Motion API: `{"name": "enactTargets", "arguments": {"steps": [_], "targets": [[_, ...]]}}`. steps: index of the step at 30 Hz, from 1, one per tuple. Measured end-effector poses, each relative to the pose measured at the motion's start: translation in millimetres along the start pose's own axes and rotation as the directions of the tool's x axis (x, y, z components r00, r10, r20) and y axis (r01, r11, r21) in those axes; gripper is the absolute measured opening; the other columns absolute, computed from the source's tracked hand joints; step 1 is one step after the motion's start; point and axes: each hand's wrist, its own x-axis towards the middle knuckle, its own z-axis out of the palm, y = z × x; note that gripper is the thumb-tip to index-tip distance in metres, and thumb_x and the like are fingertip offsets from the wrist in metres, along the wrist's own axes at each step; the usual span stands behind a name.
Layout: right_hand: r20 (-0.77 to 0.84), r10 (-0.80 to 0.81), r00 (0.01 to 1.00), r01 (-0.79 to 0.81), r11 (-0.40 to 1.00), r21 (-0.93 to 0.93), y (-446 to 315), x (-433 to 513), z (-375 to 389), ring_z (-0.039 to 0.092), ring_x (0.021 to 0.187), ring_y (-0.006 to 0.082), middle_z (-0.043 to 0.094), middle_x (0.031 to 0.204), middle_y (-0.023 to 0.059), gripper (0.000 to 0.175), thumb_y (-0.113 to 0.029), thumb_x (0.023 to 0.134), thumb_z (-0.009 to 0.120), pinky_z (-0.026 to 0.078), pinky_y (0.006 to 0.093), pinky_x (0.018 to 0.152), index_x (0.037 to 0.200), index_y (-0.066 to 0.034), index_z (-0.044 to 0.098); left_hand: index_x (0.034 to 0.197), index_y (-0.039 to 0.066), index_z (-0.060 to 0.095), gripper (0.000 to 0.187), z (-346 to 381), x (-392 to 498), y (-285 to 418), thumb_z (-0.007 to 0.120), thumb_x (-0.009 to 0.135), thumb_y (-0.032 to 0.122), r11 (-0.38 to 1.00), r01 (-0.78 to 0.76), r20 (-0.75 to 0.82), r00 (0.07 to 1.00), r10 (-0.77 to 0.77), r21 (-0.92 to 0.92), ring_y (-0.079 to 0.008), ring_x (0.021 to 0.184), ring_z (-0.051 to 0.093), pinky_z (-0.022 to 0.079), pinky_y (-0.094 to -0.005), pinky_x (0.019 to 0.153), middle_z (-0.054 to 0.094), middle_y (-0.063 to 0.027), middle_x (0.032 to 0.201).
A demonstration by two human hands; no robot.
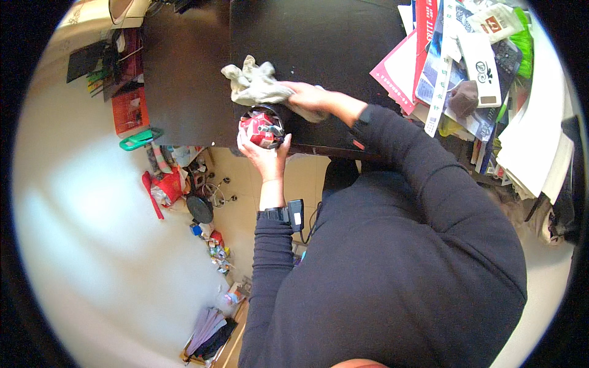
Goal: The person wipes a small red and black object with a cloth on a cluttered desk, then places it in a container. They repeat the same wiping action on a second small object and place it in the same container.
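Observation:
Near the front edge of a dark tabletop, my left hand grips a round dark container from the near side. Red-and-white small boxes or packets and other small items fill it. Just beyond and to the right, my right hand holds a crumpled pale grey cloth, which spreads leftward over the tabletop behind the container. Part of the cloth also hangs under my right palm. The container's lower part is hidden by my left hand and its contents.
Papers, a pink-edged sheet, a white box and a brown lump are heaped at the right. A green-handled item and an orange-red folder or box lie by the left edge. A small red piece sits near the front edge.

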Motion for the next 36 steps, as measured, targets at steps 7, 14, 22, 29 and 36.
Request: {"name": "enactTargets", "arguments": {"steps": [7,14,22,29,36], "targets": [[0.012,0.006,1.0,-0.002,0.962,-0.275,15.7,-116.0,6.4,0.053,0.119,0.0331,0.058,0.121,0.0207,0.046,-0.006,0.084,0.046,0.039,0.0376,0.102,0.129,-0.0077,0.048,0.14,-0.001,0.024,0.112,-0.1,-1.1,3.7,0.089,0.051,0.016,1.0,0.005,-0.024,1.0,-0.006,-0.021,-0.0389,0.124,0.035,0.029,-0.0479,0.108,0.035,-0.023,0.134],[-0.1,0.172,0.98,-0.195,0.925,-0.327,-11.4,-175.8,7.0,0.056,0.116,0.0322,0.059,0.123,0.0192,0.051,-0.011,0.08,0.046,0.042,0.0382,0.099,0.131,-0.01,0.051,0.141,0.0,0.024,0.111,-1.0,-2.6,3.7,0.089,0.052,0.016,0.999,-0.031,-0.035,0.999,0.029,-0.035,-0.0387,0.125,0.034,0.028,-0.048,0.108,0.034,-0.0226,0.135],[-0.209,-0.216,0.954,0.207,0.976,-0.064,-21.7,-81.9,48.5,0.045,0.127,0.0232,0.052,0.133,0.0134,0.058,0.0,0.075,0.043,0.031,0.0341,0.109,0.133,-0.0022,0.047,0.142,0.008,0.022,0.116,-2.6,-0.3,0.8,0.09,0.049,0.025,0.999,-0.011,0.009,1.0,0.012,-0.035,-0.0415,0.126,0.033,0.031,-0.0499,0.107,0.028,-0.0227,0.138],[-0.294,-0.177,0.939,0.193,0.981,0.025,-10.4,-3.7,37.5,0.048,0.122,0.0277,0.057,0.125,0.0159,0.049,-0.011,0.078,0.041,0.032,0.0357,0.107,0.124,-0.0033,0.053,0.142,0.008,0.023,0.116,-4.5,0.6,1.4,0.09,0.05,0.029,1.0,-0.006,0.012,1.0,0.006,-0.025,-0.0414,0.126,0.034,0.033,-0.049,0.107,0.028,-0.0223,0.137],[0.147,-0.035,0.989,0.086,0.932,-0.352,-26.7,106.9,36.3,0.052,0.117,0.029,0.055,0.129,0.0152,0.054,-0.022,0.078,0.051,0.037,0.037,0.102,0.131,-0.0096,0.051,0.142,0.006,0.023,0.115,-6.3,2.1,5.6,0.09,0.051,0.028,1.0,-0.016,0.027,1.0,0.016,0.006,-0.0414,0.127,0.033,0.031,-0.0493,0.107,0.028,-0.0239,0.137]]}}
